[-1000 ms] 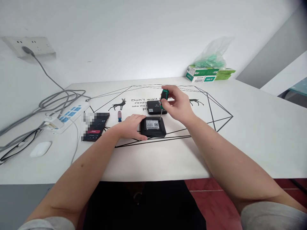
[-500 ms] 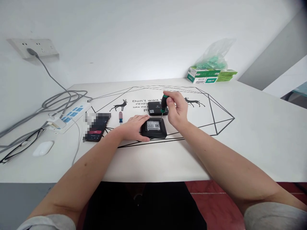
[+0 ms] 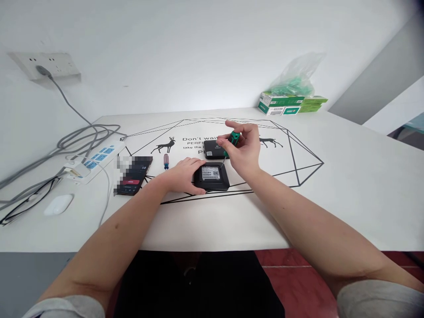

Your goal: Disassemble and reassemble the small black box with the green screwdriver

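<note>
A black square set-top-style box point(image 3: 212, 184) lies label side up on the table. My left hand point(image 3: 188, 175) grips its left side, thumb at the near corner and fingers along the far corner. My right hand point(image 3: 244, 148) holds a screwdriver point(image 3: 233, 139) with a green and black handle, the handle leaning to the right. Its metal shaft points down to the box's far right corner; whether the tip sits in a screw I cannot tell. Just behind lies another black box point(image 3: 212, 149), partly hidden by my right hand.
Left of my left hand lies a second screwdriver point(image 3: 166, 160) with a clear reddish handle. Further left are a phone point(image 3: 135, 176), a power strip point(image 3: 99, 159) with grey cables, and a white mouse-like case point(image 3: 58, 205). Green and white boxes point(image 3: 281, 101) stand against the wall at back right.
The screwdriver handle has tilted from nearly upright to leaning right. My right hand's fingers have loosened and spread around the handle. My left hand and the box stay put.
</note>
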`<state>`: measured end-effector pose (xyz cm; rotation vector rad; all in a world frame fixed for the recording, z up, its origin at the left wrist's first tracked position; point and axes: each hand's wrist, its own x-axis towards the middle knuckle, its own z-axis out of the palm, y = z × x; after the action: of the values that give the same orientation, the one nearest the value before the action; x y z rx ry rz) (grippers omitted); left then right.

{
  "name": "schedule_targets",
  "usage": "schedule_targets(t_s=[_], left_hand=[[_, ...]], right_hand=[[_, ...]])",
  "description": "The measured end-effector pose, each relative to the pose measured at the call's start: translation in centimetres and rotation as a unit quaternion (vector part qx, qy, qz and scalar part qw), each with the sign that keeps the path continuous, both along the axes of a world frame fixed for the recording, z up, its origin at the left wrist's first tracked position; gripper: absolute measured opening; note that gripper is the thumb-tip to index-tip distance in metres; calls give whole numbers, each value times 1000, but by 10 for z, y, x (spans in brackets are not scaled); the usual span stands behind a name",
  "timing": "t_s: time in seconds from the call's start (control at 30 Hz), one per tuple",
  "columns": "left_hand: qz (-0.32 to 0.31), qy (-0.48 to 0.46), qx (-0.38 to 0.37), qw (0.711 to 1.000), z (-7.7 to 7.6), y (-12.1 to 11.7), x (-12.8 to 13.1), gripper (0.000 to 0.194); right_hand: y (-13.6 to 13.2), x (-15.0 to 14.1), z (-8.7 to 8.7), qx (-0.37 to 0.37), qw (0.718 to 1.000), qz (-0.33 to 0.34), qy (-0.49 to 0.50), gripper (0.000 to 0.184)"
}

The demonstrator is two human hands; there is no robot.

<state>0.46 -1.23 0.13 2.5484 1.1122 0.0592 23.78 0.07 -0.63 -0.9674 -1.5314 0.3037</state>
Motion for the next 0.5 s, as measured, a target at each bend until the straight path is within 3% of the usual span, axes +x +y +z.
schedule_targets(t_s=[0.13,0.27,0.4,0.5], left_hand=[[21,13,-7,1000,5,-2,-3,114],[30,19,-18,999,6,-1,-6,117],[49,41,-38,997,2,5,-13,138],[55,58,-47,996,-1,10,-19,149]], right_hand=[[-8,2,4,38,999,9,-11,28],[-7,5,7,80,996,8,-25,35],[-3,6,9,78,995,-34,-44,28],[-2,6,10,71,996,-29,-42,33]])
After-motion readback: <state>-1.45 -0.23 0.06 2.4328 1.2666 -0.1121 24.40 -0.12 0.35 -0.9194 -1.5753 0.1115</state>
